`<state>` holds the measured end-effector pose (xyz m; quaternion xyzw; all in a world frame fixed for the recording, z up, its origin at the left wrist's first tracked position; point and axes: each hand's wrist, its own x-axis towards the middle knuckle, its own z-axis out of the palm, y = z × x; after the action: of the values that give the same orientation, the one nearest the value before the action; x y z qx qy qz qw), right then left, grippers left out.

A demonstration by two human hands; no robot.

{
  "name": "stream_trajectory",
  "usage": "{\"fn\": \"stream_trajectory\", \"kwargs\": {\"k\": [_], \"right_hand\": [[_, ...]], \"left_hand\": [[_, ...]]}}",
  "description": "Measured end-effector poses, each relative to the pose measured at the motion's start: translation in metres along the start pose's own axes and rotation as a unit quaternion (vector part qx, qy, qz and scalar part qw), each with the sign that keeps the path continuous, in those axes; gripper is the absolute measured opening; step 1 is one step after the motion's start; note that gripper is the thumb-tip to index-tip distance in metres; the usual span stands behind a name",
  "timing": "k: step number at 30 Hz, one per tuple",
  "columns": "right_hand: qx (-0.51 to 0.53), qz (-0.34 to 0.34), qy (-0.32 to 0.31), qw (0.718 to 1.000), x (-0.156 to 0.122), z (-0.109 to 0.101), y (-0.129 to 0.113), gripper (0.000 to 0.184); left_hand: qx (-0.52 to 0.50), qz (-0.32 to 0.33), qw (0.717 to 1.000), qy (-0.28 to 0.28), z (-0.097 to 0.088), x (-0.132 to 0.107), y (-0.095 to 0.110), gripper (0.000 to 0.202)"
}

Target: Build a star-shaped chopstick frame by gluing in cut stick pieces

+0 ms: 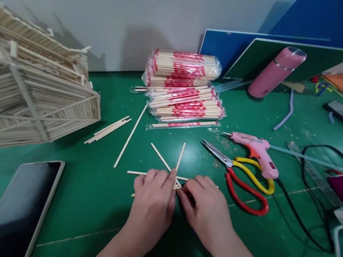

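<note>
Several wooden chopsticks (pixel 161 157) lie crossed over one another on the green table, fanning out from a point between my hands. My left hand (pixel 153 196) has its fingers bent and pressed down on them where they cross. Pinched together, the thumb and fingers of my right hand (pixel 207 209) grip the near end of a slanting chopstick at the same crossing. Another chopstick (pixel 181 154) points away from me there. The sticks' lower ends are partly hidden under my fingers. To the right lie scissors (pixel 231 163) with red and yellow handles, blades partly open.
A pink glue gun (pixel 257 148) with its cable lies at right. Wrapped chopstick bundles (pixel 187 101) are piled at the back. Loose sticks (pixel 109 129) and a large stick-built model (pixel 39 97) are at left, a phone (pixel 20 206) nearer. A pink bottle (pixel 275 74) leans against boards.
</note>
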<state>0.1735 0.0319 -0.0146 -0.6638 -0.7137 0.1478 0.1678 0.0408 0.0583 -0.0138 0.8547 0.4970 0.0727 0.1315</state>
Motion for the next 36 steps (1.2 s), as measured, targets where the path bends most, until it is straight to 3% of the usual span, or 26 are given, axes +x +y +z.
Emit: {"fn": "stream_trajectory", "kwargs": {"k": [19, 36], "right_hand": [[0.008, 0.011, -0.004, 1.0, -0.0013, 0.0008, -0.0001, 0.016], [0.002, -0.007, -0.001, 1.0, -0.0025, 0.0, -0.0004, 0.019]], "left_hand": [[-0.021, 0.003, 0.999, 0.027, 0.0013, -0.0006, -0.0019, 0.034], [-0.027, -0.019, 0.999, -0.026, -0.001, -0.0024, 0.0011, 0.037]]}}
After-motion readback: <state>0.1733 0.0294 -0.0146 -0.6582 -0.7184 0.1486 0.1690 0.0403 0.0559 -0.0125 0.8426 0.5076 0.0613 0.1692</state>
